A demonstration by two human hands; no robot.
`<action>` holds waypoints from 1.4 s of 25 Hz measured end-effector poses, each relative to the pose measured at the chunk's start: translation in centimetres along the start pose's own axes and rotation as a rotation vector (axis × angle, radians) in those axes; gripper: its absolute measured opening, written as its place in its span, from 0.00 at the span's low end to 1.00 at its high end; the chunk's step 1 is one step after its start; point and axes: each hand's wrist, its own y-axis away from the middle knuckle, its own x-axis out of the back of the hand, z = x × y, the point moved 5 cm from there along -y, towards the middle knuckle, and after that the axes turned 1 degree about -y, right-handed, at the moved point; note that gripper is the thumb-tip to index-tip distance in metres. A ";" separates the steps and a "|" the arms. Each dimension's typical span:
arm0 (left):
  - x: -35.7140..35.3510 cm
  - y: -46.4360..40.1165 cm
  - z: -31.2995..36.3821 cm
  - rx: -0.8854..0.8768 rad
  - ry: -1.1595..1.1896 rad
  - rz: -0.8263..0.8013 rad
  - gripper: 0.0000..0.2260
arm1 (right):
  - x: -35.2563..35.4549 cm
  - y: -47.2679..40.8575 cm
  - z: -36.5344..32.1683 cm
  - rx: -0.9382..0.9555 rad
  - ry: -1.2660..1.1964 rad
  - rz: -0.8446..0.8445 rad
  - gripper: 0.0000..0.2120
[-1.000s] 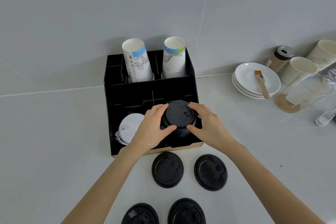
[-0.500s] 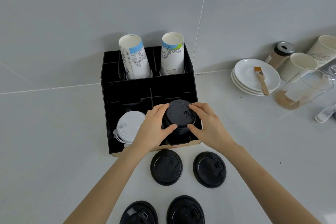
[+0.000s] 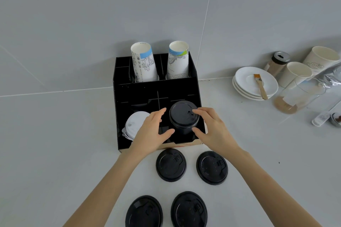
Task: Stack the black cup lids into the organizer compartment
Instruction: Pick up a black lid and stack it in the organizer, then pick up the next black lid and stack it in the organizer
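Organizer (image 3: 118,108) holds black lid stack (image 3: 183,116) front-right, between spread-fingered left hand (image 3: 151,132) and right hand (image 3: 215,129).

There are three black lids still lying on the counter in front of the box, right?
Not three: the head view shows four black lids on the counter in front of the box: two nearer it and two closer to the person.

Grey counter (image 3: 55,153), black organizer (image 3: 156,88), four loose black lids (image 3: 171,165), saucers (image 3: 256,83)
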 end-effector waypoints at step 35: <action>-6.2 8.9 -6.3 0.163 -0.091 -0.175 0.30 | -9.4 6.1 2.0 -0.068 -0.071 -0.370 0.27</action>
